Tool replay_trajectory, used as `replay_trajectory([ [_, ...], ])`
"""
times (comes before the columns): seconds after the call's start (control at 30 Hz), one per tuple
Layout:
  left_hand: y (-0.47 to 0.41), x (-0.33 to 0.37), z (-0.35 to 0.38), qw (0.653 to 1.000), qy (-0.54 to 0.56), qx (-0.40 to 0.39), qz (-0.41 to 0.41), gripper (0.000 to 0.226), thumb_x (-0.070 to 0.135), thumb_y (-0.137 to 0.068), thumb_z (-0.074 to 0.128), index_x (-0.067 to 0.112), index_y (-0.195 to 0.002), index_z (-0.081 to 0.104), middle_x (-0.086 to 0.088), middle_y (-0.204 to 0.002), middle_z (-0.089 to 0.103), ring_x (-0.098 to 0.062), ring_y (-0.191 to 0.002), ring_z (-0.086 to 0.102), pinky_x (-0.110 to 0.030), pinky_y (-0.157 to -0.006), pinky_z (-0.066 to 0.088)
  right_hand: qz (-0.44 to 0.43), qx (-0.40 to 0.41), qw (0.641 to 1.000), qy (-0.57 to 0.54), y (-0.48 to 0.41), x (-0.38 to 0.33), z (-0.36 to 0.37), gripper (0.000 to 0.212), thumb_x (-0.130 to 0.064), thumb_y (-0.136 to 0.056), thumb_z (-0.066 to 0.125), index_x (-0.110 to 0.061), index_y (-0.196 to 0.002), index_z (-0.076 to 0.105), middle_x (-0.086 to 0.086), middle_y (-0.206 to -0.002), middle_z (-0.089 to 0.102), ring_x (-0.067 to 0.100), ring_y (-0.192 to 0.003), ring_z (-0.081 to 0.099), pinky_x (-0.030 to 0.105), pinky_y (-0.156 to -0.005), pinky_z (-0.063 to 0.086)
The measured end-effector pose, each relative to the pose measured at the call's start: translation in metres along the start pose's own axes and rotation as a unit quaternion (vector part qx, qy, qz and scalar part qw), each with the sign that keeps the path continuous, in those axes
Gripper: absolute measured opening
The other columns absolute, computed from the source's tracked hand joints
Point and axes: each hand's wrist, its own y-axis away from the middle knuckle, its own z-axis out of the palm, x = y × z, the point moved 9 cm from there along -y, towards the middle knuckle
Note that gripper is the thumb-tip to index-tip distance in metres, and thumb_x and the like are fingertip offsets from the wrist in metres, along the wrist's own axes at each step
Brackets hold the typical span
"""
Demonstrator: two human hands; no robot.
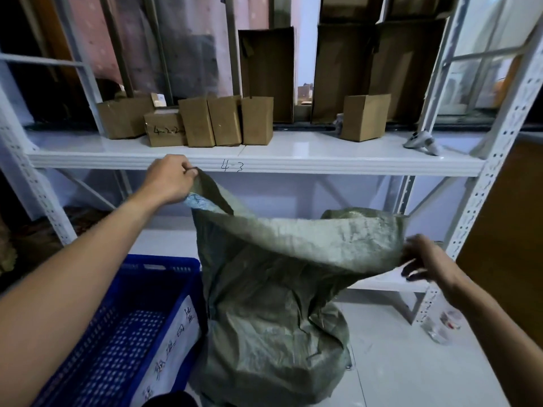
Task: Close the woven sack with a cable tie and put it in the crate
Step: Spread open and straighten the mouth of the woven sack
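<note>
A grey-green woven sack (273,304) stands on the floor in front of me, its mouth pulled wide open. My left hand (169,179) pinches the sack's upper left corner just below the shelf edge. My right hand (423,257) grips the right side of the rim, lower down, fingers curled under the fabric. A blue plastic crate (117,333) with a white paper label on its side sits on the floor to the left, touching the sack. I see no cable tie in view.
A white metal shelf (293,160) marked "4-3" runs across above the sack, holding several cardboard boxes (226,120) and a white device (421,142). Shelf uprights stand at left and right. Clear plastic wrapping (440,324) lies on the floor at right.
</note>
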Motion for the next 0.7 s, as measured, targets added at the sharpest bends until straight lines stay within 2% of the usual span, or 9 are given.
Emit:
replay_trajectory([
  [0.07, 0.003, 0.003, -0.003, 1.0, -0.006, -0.005, 0.018, 0.018, 0.032, -0.097, 0.06, 0.016, -0.099, 0.07, -0.011, -0.104, 0.067, -0.032, -0.093, 0.061, -0.04, -0.078, 0.054, -0.048, 0.023, 0.998, 0.031, -0.001, -0.031, -0.005, 0.073, -0.072, -0.09, 0.032, -0.01, -0.11, 0.065, 0.021, -0.104, 0.068, 0.028, -0.085, 0.063, 0.038, -0.078, 0.047],
  [0.1, 0.007, 0.004, -0.003, 1.0, -0.006, -0.01, 0.023, 0.017, 0.032, -0.097, 0.059, 0.017, -0.099, 0.069, -0.01, -0.102, 0.067, -0.028, -0.086, 0.061, -0.037, -0.069, 0.054, -0.071, 0.016, 0.996, 0.045, 0.001, -0.049, -0.002, 0.08, -0.081, -0.083, 0.033, -0.015, -0.116, 0.063, 0.014, -0.108, 0.068, 0.025, -0.092, 0.064, 0.038, -0.081, 0.049],
  [0.23, 0.017, 0.003, 0.002, 0.999, 0.01, -0.026, 0.026, 0.015, 0.032, -0.098, 0.059, 0.019, -0.096, 0.066, -0.005, -0.088, 0.061, -0.018, -0.067, 0.058, -0.023, -0.037, 0.045, -0.151, -0.109, 0.968, 0.168, 0.026, -0.119, 0.047, 0.093, -0.098, -0.06, 0.04, -0.032, -0.125, 0.053, 0.0, -0.12, 0.066, 0.013, -0.102, 0.065, 0.039, -0.094, 0.05],
  [0.33, 0.022, 0.008, 0.008, 0.998, 0.013, -0.038, 0.041, 0.015, 0.033, -0.098, 0.059, 0.019, -0.096, 0.066, 0.002, -0.082, 0.057, -0.016, -0.067, 0.058, -0.02, -0.034, 0.043, -0.135, -0.247, 0.876, 0.392, 0.071, -0.126, 0.112, 0.112, -0.101, -0.054, 0.041, -0.032, -0.141, 0.043, -0.008, -0.135, 0.057, 0.012, -0.117, 0.057, 0.038, -0.105, 0.04],
  [0.4, 0.024, 0.011, 0.008, 0.998, 0.006, -0.033, 0.049, 0.017, 0.033, -0.098, 0.059, 0.019, -0.097, 0.067, 0.0, -0.085, 0.061, -0.018, -0.07, 0.059, -0.025, -0.043, 0.046, -0.13, -0.268, 0.807, 0.51, 0.096, -0.105, 0.146, 0.117, -0.103, -0.049, 0.042, -0.029, -0.14, 0.046, -0.006, -0.134, 0.059, 0.018, -0.117, 0.058, 0.039, -0.102, 0.043],
  [0.47, 0.024, 0.014, 0.005, 0.998, -0.016, -0.012, 0.059, 0.018, 0.031, -0.097, 0.06, 0.017, -0.099, 0.071, -0.007, -0.095, 0.068, -0.025, -0.084, 0.061, -0.03, -0.063, 0.047, -0.188, -0.24, 0.73, 0.612, 0.11, -0.089, 0.17, 0.088, -0.091, -0.068, 0.048, -0.021, -0.12, 0.057, 0.003, -0.116, 0.066, 0.026, -0.102, 0.063, 0.035, -0.084, 0.047],
  [0.53, 0.023, 0.013, 0.0, 0.998, -0.026, 0.014, 0.063, 0.017, 0.027, -0.095, 0.064, 0.014, -0.097, 0.073, -0.011, -0.102, 0.072, -0.031, -0.096, 0.061, -0.033, -0.077, 0.045, -0.25, -0.214, 0.698, 0.636, 0.111, -0.081, 0.183, 0.05, -0.065, -0.088, 0.051, -0.018, -0.103, 0.059, 0.009, -0.105, 0.065, 0.031, -0.095, 0.063, 0.032, -0.073, 0.038],
  [0.6, 0.022, 0.011, -0.003, 0.998, -0.021, 0.024, 0.057, 0.014, 0.025, -0.093, 0.066, 0.013, -0.096, 0.074, -0.012, -0.104, 0.072, -0.032, -0.099, 0.062, -0.034, -0.081, 0.044, -0.252, -0.241, 0.724, 0.595, 0.106, -0.069, 0.187, 0.031, -0.046, -0.094, 0.052, -0.017, -0.097, 0.063, 0.009, -0.095, 0.06, 0.027, -0.085, 0.056, 0.03, -0.071, 0.035],
  [0.7, 0.02, 0.008, -0.001, 0.998, -0.014, 0.003, 0.061, 0.012, 0.023, -0.09, 0.07, 0.013, -0.096, 0.074, -0.012, -0.105, 0.072, -0.03, -0.099, 0.061, -0.035, -0.081, 0.046, -0.236, -0.263, 0.767, 0.535, 0.097, -0.051, 0.187, 0.023, -0.04, -0.093, 0.056, -0.019, -0.089, 0.066, 0.008, -0.09, 0.066, 0.021, -0.078, 0.052, 0.03, -0.066, 0.038],
])
